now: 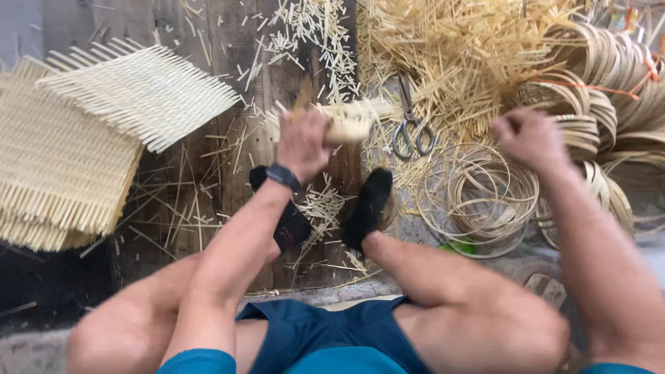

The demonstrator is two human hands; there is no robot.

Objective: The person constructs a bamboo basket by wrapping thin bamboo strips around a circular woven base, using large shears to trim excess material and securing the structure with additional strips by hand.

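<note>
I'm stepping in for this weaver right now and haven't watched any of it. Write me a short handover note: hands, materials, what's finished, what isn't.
Left hand: closed on a small woven cane piece, held above the plank floor.
Right hand: fisted, blurred, over the cane hoops; I cannot tell what it holds.
Scissors lie between the hands, by the loose cane strips.
Done: woven mats stacked on the left.
Left: the piece in hand looks unfinished.

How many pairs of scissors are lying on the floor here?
1. The scissors lie on the floor between the left hand and the right hand, beside the straw pile, which could hide others.
</note>
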